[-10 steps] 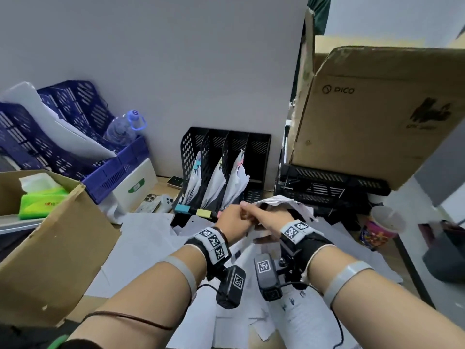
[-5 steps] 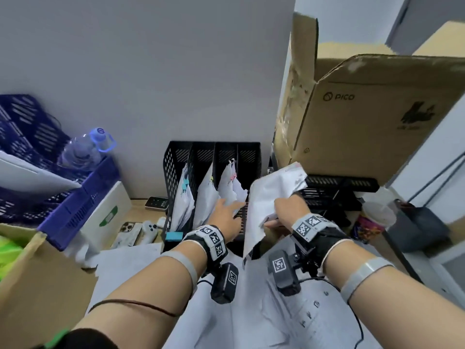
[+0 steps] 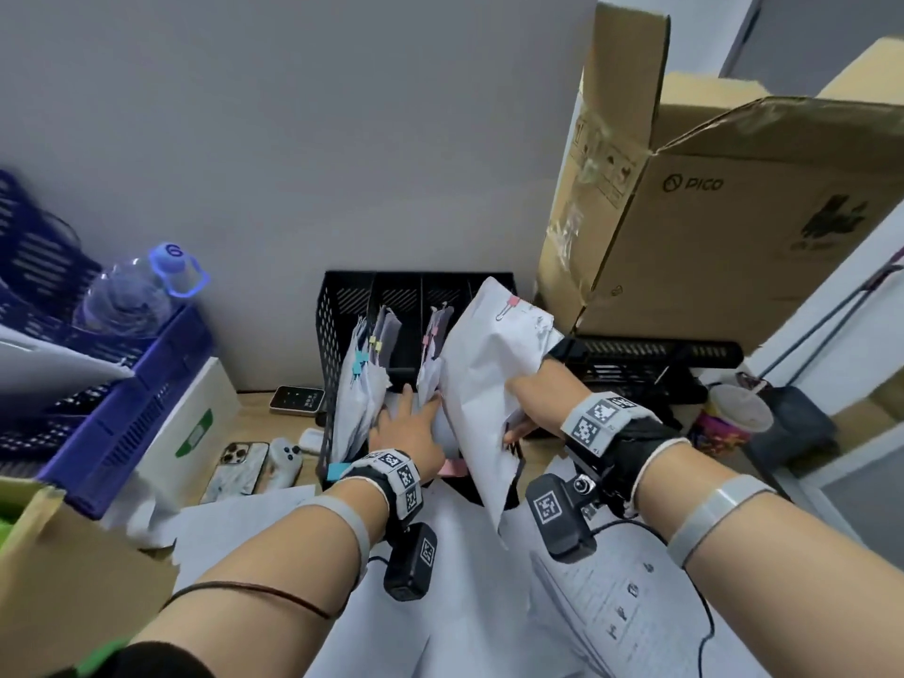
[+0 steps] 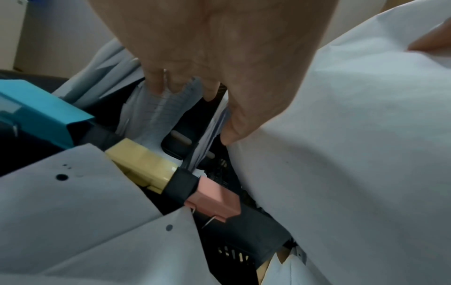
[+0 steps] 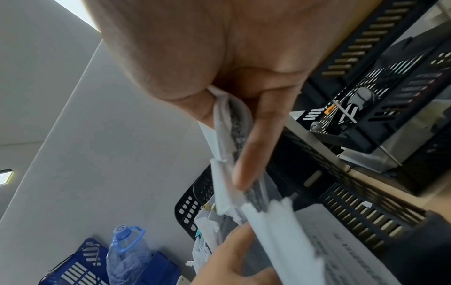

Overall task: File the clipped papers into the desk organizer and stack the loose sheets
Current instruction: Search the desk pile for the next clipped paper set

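Bare forearms, both of them. Each wrist wears a black strap topped with a white band of square black-and-white markers. A small black camera hangs under each wrist, marker on its face, thin black cable trailing. Grey bands circle the forearms; a dark cord rings the left one.

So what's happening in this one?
A person is filing papers at a cluttered desk. The right hand grips a white paper bundle with a pink clip, upright over the black mesh desk organizer. The left hand reaches into the slots, fingers against the bundles already filed.
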The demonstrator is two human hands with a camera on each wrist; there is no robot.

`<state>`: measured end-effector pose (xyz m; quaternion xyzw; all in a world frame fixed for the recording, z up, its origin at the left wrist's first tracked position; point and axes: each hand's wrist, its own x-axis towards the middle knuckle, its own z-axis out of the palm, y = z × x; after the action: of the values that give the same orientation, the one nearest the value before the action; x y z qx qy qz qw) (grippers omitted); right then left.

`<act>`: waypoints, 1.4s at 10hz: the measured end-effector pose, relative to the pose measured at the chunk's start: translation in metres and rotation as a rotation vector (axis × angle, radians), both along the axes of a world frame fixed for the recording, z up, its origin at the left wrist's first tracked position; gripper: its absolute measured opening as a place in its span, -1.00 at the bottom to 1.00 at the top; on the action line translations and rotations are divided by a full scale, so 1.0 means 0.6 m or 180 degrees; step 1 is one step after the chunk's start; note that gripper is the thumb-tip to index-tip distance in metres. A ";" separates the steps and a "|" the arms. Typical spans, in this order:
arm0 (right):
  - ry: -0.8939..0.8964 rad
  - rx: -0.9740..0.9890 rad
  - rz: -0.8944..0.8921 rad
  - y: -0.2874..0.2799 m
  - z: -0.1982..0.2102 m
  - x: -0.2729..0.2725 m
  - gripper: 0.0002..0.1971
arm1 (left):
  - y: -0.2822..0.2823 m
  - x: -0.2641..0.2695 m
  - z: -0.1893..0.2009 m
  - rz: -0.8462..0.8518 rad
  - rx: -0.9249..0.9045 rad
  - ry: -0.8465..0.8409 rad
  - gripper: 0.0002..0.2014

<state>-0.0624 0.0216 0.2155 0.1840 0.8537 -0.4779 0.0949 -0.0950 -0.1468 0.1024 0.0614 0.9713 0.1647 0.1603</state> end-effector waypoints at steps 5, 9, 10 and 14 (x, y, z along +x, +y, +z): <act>-0.0042 0.0680 0.0276 -0.074 -0.066 -0.093 -0.72 | -0.028 -0.011 0.000 -0.0120 0.0436 0.0133 -0.27; -0.0348 0.0580 0.0333 -0.076 -0.120 -0.083 -0.75 | -0.026 -0.001 -0.001 -0.0063 0.0606 0.0113 -0.34; -0.0323 0.0648 0.0316 -0.065 -0.132 -0.085 -0.80 | -0.018 0.007 0.002 -0.0002 0.0808 0.0074 -0.29; -0.0381 0.1659 0.0970 -0.084 -0.116 -0.070 -0.70 | -0.001 0.034 0.023 0.0186 0.1419 0.0079 -0.32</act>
<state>-0.1045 -0.0286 0.1457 0.0998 0.9582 -0.2114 0.1652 -0.0749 -0.1475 0.1165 0.0691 0.9141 0.3791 0.1260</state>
